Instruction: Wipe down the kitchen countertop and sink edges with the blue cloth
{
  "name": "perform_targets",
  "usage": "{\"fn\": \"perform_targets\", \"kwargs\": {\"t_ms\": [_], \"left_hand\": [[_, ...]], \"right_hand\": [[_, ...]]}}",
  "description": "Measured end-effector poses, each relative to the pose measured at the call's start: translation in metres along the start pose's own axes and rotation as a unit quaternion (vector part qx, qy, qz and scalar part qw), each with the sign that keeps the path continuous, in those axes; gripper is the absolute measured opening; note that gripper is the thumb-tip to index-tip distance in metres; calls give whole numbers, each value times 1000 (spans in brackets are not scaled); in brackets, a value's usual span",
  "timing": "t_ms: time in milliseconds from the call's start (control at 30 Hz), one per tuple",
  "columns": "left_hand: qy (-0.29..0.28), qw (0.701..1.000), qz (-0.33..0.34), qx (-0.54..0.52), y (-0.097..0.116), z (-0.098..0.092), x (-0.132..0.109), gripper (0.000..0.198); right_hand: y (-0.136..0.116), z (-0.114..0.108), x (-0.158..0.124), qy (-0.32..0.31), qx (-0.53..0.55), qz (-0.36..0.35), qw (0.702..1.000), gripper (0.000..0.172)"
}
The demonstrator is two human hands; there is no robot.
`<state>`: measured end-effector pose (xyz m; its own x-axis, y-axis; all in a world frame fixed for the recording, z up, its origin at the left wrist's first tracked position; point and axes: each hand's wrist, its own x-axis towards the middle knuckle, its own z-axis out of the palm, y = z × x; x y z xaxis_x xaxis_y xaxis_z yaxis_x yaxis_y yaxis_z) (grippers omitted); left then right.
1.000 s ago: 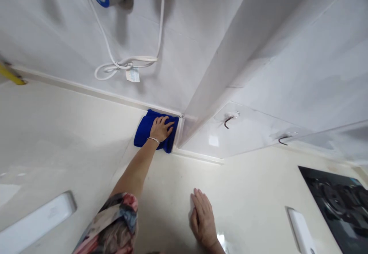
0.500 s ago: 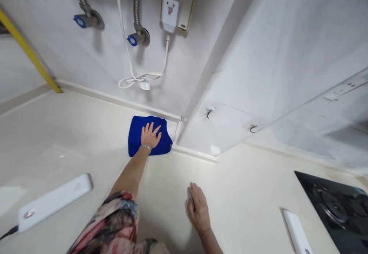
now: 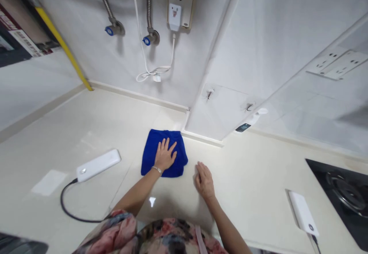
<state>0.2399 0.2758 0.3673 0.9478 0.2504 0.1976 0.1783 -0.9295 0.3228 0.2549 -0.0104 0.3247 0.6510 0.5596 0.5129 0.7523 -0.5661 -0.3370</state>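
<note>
My left hand [image 3: 166, 156] lies flat on a blue cloth [image 3: 148, 155], fingers spread, pressing it against the pale countertop [image 3: 241, 192]. The cloth is spread out, with its right edge uneven, just in front of the wall corner. To the right of the cloth, my right hand [image 3: 204, 179] rests on the countertop with nothing in it. Its fingers are stretched forward, close together and slightly bent; the thumb side is partly shaded.
A white power bank [image 3: 99, 165] with a black cable lies at the left, another white device [image 3: 303, 212] at the right near a black gas hob [image 3: 342, 196]. A boxed wall section [image 3: 221, 112] with hooks juts out ahead. A yellow pipe [image 3: 61, 43] stands at the back left.
My left hand and the blue cloth have come back toward me, away from the wall corner. The camera view has shifted too. My right hand still rests on the countertop.
</note>
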Motion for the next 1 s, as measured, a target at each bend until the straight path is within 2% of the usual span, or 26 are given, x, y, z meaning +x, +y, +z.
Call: {"fn": "perform_targets", "kwargs": {"t_ms": [100,233,300,400,533,667,867,1000], "left_hand": [[-19,999,42,-2,35,4,-40,57],[-41,991,128,-27,76,15,-92,63],[-48,984,165,-42,87,21,-109,67],[-63,977,197,-62,89,22,-119,68],[-84,970,213,-79,67,12,-110,61],[-67,978,190,-62,24,-2,-87,54],[-22,995,99,-9,-40,-18,-33,51],[-18,999,38,-1,-66,-23,8,51]], "right_hand": [[4,5,-3,8,-5,1,1000,55],[14,12,-12,56,0,-3,998,53],[18,15,-17,77,6,10,997,50],[21,17,-22,80,21,27,996,46],[22,11,-24,59,16,9,998,49],[20,-6,-45,24,-22,-3,999,54],[-1,-26,-105,9,-69,62,996,62],[-13,-24,-116,19,-102,78,992,62]]}}
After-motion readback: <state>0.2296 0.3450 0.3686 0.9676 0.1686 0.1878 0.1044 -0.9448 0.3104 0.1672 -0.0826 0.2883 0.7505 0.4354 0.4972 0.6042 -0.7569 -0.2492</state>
